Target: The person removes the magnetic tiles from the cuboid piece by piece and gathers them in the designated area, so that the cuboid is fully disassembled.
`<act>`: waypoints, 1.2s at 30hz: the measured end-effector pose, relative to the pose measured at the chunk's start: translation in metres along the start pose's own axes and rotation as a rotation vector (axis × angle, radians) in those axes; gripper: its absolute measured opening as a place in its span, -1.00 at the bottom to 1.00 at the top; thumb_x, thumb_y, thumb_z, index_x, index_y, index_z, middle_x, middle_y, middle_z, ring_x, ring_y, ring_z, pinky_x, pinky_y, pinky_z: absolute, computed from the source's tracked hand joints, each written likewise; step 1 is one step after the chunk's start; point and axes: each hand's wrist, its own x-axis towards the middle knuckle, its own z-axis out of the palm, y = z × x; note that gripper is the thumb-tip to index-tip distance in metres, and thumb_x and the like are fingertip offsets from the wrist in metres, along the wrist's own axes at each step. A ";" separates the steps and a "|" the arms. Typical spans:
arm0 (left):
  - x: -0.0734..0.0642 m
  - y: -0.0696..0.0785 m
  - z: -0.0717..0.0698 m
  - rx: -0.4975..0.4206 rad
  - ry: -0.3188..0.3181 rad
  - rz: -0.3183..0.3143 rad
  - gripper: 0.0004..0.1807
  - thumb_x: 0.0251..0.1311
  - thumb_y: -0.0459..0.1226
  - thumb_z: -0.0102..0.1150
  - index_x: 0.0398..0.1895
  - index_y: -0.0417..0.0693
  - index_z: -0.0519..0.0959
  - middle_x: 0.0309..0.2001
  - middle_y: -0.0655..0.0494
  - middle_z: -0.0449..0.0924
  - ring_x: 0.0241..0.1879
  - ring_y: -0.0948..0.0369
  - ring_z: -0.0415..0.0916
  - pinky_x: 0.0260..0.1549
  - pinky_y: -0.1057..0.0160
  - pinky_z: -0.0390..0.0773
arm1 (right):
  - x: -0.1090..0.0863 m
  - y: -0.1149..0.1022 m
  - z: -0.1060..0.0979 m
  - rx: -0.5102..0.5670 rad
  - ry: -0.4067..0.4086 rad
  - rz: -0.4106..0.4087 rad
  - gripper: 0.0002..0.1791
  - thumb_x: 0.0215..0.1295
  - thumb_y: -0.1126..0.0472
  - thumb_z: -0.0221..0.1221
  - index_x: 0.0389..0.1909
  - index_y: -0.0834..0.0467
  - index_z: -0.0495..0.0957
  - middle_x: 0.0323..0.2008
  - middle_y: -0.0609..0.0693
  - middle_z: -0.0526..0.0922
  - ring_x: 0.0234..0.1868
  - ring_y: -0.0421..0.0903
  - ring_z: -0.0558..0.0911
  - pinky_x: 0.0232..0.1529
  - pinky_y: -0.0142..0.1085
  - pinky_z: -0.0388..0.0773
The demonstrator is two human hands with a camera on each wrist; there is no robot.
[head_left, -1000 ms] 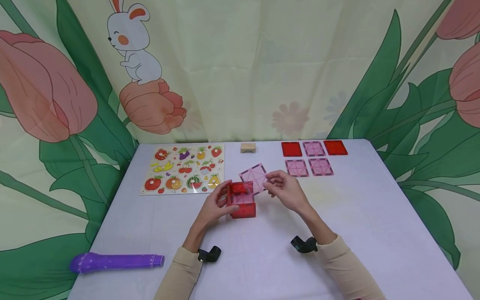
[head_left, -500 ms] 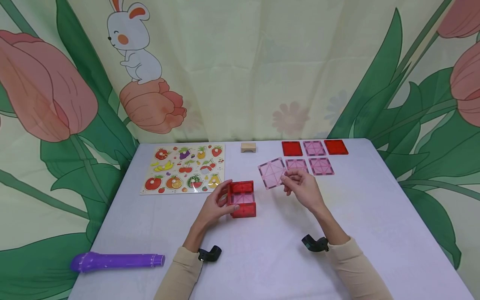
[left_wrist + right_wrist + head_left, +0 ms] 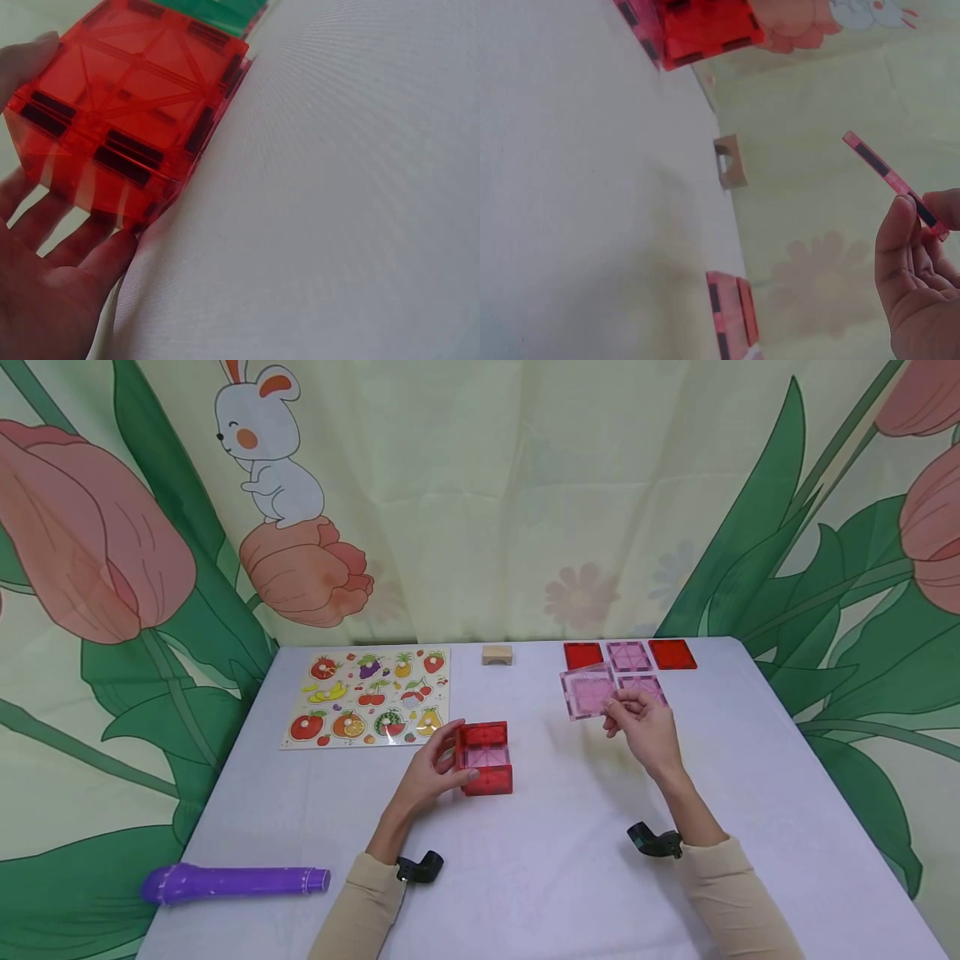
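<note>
My left hand (image 3: 423, 777) grips a small open-topped box of red magnetic tiles (image 3: 487, 782), thumb at the near side and fingers along its left wall. A pink tile shows inside it. In the left wrist view the box's red wall (image 3: 139, 67) has dark magnets along its edges. My right hand (image 3: 648, 731) pinches a loose pink magnetic tile (image 3: 585, 695) by its right corner, above the tiles at the back right. Edge-on, that pink tile (image 3: 891, 180) shows between thumb and fingers in the right wrist view. It mostly hides another pink tile beneath.
Two red tiles, one a red tile (image 3: 672, 653), and pink tiles (image 3: 628, 655) lie flat at the back right. A wooden block (image 3: 497, 655) stands at the back edge. A fruit puzzle board (image 3: 365, 702) lies left; a purple microphone-shaped object (image 3: 232, 883) lies front left.
My right hand has carried the pink tile rightward, away from the red box and over the tile rows. My left hand and the box have stayed in place.
</note>
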 end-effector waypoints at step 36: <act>0.002 -0.002 0.001 -0.010 0.004 -0.011 -0.09 0.08 -0.21 0.48 0.51 0.20 0.24 0.46 0.09 0.30 0.49 0.01 0.23 0.39 0.00 0.39 | 0.052 0.065 -0.086 -0.022 0.326 0.274 -0.43 0.43 -0.20 0.06 0.24 0.12 0.45 -0.38 -0.28 0.62 -0.46 -0.42 0.63 -0.30 -0.68 0.59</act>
